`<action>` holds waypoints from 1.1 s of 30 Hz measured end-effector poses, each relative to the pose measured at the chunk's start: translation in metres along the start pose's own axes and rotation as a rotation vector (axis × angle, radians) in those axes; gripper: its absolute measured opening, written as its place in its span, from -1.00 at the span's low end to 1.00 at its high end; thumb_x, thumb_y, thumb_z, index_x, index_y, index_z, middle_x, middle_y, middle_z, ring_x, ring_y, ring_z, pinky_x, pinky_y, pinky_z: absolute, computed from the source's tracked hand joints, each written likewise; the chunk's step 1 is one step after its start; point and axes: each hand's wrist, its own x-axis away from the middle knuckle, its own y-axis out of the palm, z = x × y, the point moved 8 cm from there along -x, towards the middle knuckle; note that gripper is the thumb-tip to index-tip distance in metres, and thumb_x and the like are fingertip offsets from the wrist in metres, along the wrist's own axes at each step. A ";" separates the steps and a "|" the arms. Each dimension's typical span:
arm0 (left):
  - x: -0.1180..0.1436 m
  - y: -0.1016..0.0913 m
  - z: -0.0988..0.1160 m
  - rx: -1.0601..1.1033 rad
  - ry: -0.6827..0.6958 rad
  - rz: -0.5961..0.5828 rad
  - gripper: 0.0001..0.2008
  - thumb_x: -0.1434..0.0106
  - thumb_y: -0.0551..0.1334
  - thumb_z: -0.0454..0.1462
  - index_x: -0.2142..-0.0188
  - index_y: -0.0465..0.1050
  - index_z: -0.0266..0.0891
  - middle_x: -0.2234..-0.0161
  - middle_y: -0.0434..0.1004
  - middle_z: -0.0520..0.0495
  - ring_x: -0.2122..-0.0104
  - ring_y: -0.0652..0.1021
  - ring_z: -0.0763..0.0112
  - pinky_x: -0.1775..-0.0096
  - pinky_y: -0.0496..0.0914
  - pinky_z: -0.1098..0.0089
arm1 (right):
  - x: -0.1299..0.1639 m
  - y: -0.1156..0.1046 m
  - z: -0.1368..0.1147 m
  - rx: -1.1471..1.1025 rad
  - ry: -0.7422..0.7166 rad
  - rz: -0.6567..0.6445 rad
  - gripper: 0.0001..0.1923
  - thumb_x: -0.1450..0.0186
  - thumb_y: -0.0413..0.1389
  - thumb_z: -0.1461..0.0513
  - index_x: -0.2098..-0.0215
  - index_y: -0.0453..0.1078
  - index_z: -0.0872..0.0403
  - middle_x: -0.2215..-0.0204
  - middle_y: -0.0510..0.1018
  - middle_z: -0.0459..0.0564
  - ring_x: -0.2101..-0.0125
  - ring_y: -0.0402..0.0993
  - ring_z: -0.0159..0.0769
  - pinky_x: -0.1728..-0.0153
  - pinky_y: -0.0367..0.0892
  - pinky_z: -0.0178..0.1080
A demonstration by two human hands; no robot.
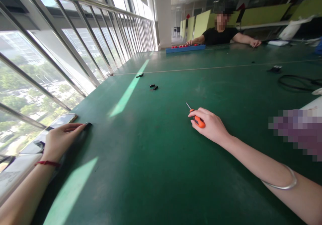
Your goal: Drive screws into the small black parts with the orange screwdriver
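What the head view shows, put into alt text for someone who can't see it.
A person's right hand holds an orange-handled screwdriver at a green table; the left hand pinches a small dark object near its left edge. Another person is across the table.

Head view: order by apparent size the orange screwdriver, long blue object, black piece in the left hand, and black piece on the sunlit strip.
1. Long blue object
2. Orange screwdriver
Unranked below these: held black piece and sunlit black piece; they look alike, and the first is nearer the camera and partly hidden by fingers.
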 end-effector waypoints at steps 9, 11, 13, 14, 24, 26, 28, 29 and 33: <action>0.001 0.001 -0.002 0.016 0.000 -0.012 -0.58 0.04 0.27 0.00 0.25 0.54 -0.21 0.49 0.55 0.07 0.35 0.52 0.29 0.37 0.31 0.47 | 0.000 -0.001 0.000 0.007 0.002 -0.001 -0.82 -0.18 0.07 0.28 0.24 0.44 0.02 0.35 0.48 -0.05 0.41 0.41 -0.33 0.44 0.28 -0.30; 0.000 0.003 -0.002 0.019 0.017 -0.017 -0.58 0.04 0.27 0.00 0.25 0.53 -0.20 0.46 0.57 0.05 0.34 0.53 0.27 0.35 0.33 0.46 | 0.000 -0.001 -0.001 0.009 0.000 0.010 -0.82 -0.18 0.08 0.28 0.24 0.44 0.02 0.36 0.49 -0.05 0.40 0.42 -0.33 0.44 0.28 -0.31; -0.001 0.005 -0.002 0.022 0.031 -0.022 -0.57 0.05 0.28 0.00 0.26 0.53 -0.21 0.40 0.59 0.03 0.31 0.54 0.25 0.32 0.35 0.44 | 0.000 -0.002 -0.001 0.009 -0.002 0.014 -0.81 -0.17 0.08 0.29 0.25 0.44 0.02 0.35 0.49 -0.05 0.40 0.42 -0.32 0.44 0.28 -0.31; -0.002 0.005 -0.002 0.016 0.036 -0.025 -0.57 0.04 0.27 0.01 0.25 0.53 -0.21 0.37 0.60 0.01 0.30 0.55 0.24 0.31 0.36 0.43 | 0.000 -0.001 -0.001 0.008 -0.002 0.013 -0.82 -0.17 0.08 0.29 0.25 0.44 0.02 0.36 0.49 -0.05 0.41 0.42 -0.33 0.45 0.28 -0.31; 0.032 0.036 0.067 0.171 0.237 -0.114 -0.57 -0.07 0.23 -0.02 0.20 0.49 -0.30 0.19 0.58 -0.14 0.20 0.55 0.19 0.14 0.41 0.30 | 0.004 -0.006 -0.002 -0.116 0.065 0.047 -0.86 -0.21 0.07 0.22 0.27 0.43 0.03 0.32 0.53 -0.05 0.37 0.45 -0.29 0.40 0.32 -0.27; 0.053 0.059 0.112 0.286 0.382 -0.247 -0.59 -0.07 0.24 -0.01 0.24 0.49 -0.29 0.24 0.59 -0.15 0.26 0.56 0.21 0.15 0.43 0.27 | 0.008 -0.011 -0.006 -0.177 0.058 0.092 -0.87 -0.22 0.07 0.21 0.29 0.42 0.03 0.32 0.56 -0.05 0.35 0.47 -0.28 0.33 0.34 -0.24; 0.079 0.083 0.161 0.361 0.543 -0.372 -0.66 -0.11 0.23 -0.05 0.27 0.50 -0.27 0.27 0.59 -0.13 0.27 0.56 0.26 0.15 0.44 0.28 | 0.014 -0.016 -0.010 -0.224 0.042 0.135 -0.88 -0.23 0.06 0.20 0.32 0.42 0.04 0.32 0.58 -0.03 0.34 0.49 -0.27 0.28 0.35 -0.22; 0.091 0.092 0.183 0.391 0.607 -0.410 -0.71 -0.12 0.23 -0.09 0.29 0.50 -0.27 0.28 0.59 -0.12 0.28 0.56 0.28 0.16 0.45 0.30 | 0.018 -0.019 -0.012 -0.241 0.041 0.152 -0.88 -0.24 0.06 0.20 0.31 0.41 0.04 0.33 0.58 -0.03 0.35 0.49 -0.28 0.28 0.35 -0.22; 0.125 0.124 0.257 0.440 0.823 -0.473 -0.84 -0.14 0.23 -0.23 0.32 0.49 -0.27 0.34 0.57 -0.07 0.34 0.54 0.37 0.24 0.45 0.36 | 0.032 -0.030 -0.013 -0.313 0.106 0.216 -0.88 -0.20 0.09 0.22 0.27 0.35 0.04 0.43 0.54 -0.05 0.46 0.46 -0.33 0.40 0.36 -0.28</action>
